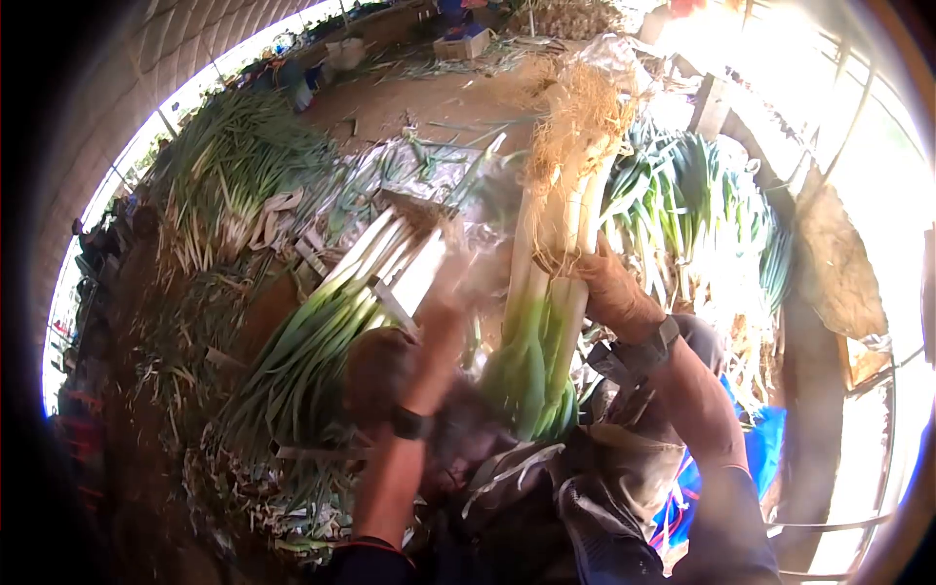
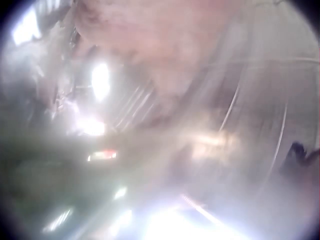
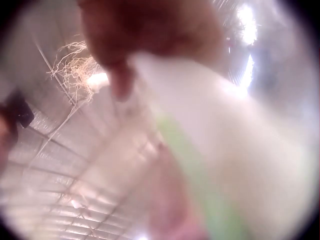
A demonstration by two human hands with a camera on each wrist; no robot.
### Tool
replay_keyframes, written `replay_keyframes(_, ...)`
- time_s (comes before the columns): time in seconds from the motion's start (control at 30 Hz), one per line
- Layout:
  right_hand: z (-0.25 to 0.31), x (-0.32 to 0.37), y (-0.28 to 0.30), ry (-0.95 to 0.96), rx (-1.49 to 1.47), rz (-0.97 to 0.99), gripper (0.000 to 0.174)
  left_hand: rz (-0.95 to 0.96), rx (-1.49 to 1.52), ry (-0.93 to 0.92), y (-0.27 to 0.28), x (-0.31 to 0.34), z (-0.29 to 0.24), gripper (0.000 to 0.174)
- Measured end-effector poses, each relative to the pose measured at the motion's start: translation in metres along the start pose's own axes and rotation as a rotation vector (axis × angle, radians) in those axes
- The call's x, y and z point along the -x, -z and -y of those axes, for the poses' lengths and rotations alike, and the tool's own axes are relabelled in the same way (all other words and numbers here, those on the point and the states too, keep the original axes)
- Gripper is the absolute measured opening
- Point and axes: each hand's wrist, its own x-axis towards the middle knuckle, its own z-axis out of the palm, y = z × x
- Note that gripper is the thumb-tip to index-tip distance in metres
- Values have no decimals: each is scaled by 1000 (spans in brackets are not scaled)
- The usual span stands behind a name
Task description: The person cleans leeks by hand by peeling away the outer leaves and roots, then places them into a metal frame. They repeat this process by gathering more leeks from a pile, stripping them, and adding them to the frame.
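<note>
My right hand grips a bundle of thick leeks, its fingers curled round the white shafts. The bundle stands nearly upright with pale, stringy roots at the top and green leaves toward my lap. In the right wrist view, a white leek shaft runs down from the right hand. My left hand is just left of the bundle, smeared by motion; I cannot tell how its fingers lie. Beside it, more leeks lie together in a rack with a metal bar.
A large heap of leeks lies at the back left, another pile at the right. Leaf scraps litter the ground on the left. A blue bag is by my right side, and a small crate stands far back.
</note>
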Motion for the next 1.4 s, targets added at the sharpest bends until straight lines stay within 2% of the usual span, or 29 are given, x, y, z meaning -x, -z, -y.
replay_keyframes(0.03,18,0,-6,-161,-219,-40,29,310,-127,85,-30,23,0,79)
replay_keyframes(0.07,28,-1,-11,-325,-440,-74,29,256,-103,-115,-63,48,-6,84)
replay_keyframes(0.1,20,-3,-9,-288,-324,-14,29,197,-82,-311,-84,66,-11,90)
replay_keyframes(0.2,23,0,-19,-307,-263,-41,28,155,-263,-232,-94,76,-4,98)
replay_keyframes(0.27,17,-4,-25,-288,-298,-53,28,69,-141,-318,-104,74,-6,96)
replay_keyframes(0.33,22,-3,-29,-241,-215,-62,28,18,-50,-205,-107,64,13,93)
replay_keyframes(0.43,41,-2,-30,-204,-93,-69,28,-24,-130,-191,-108,59,14,86)
replay_keyframes(0.47,53,-1,-32,-251,-198,-94,31,-102,-164,-262,-114,56,10,78)
replay_keyframes(0.5,50,-4,-32,-258,-147,-192,33,-98,-195,-203,-116,53,-1,72)
replay_keyframes(0.53,40,-7,-21,-150,-111,-269,37,-94,-225,-143,-118,49,-13,67)
replay_keyframes(0.6,73,2,-19,66,-278,-156,48,-190,-194,-423,-125,32,-35,53)
replay_keyframes(0.63,95,7,-20,190,-352,-89,50,-193,-227,-473,-124,24,-54,42)
replay_keyframes(0.67,118,2,-15,187,-360,-75,50,-186,-232,-588,-125,12,-63,38)
replay_keyframes(0.7,137,-5,-8,224,-394,-183,51,-206,-342,-811,-116,-6,-98,43)
replay_keyframes(0.73,150,-8,0,260,-419,-306,53,-192,-418,-886,-109,-13,-117,50)
replay_keyframes(0.8,156,-1,8,583,650,-453,53,-238,-635,-1004,-92,-24,-156,49)
replay_keyframes(0.83,163,-6,10,673,612,-427,53,-271,-728,-1052,-80,-31,-171,48)
replay_keyframes(0.87,166,-19,7,689,420,-325,53,-323,-768,-1241,-62,-44,-180,48)
replay_keyframes(0.9,167,-33,1,678,253,-228,52,-330,-948,-1176,-43,-39,-198,47)
replay_keyframes(0.93,164,-46,-7,650,143,-139,52,-299,-990,-1282,-16,-42,-202,45)
replay_keyframes(0.97,159,-60,-15,610,76,-52,52,-275,-1178,-1123,10,-34,-213,45)
replay_keyframes(1.0,150,-72,-28,564,27,32,53,-220,-1169,-802,24,-33,-228,68)
replay_keyframes(1.03,138,-84,-37,506,4,117,53,-440,-1303,-881,51,-33,-219,48)
replay_keyframes(1.1,112,-96,-60,370,51,222,50,-429,-1581,-810,118,-24,-219,59)
replay_keyframes(1.17,47,-119,-56,290,-146,381,55,-501,-1815,-603,190,-19,-208,62)
replay_keyframes(1.23,-32,-133,-42,191,-394,511,62,-525,-2029,-458,250,-4,-197,43)
replay_keyframes(1.3,-113,-137,-26,64,-532,587,69,-443,-2069,-173,285,14,-183,43)
replay_keyframes(1.33,-150,-135,-21,-13,-565,619,72,-439,-2067,-164,301,19,-168,43)
replay_keyframes(1.4,-203,-115,-26,-146,-426,416,65,-322,-2046,52,328,20,-126,43)
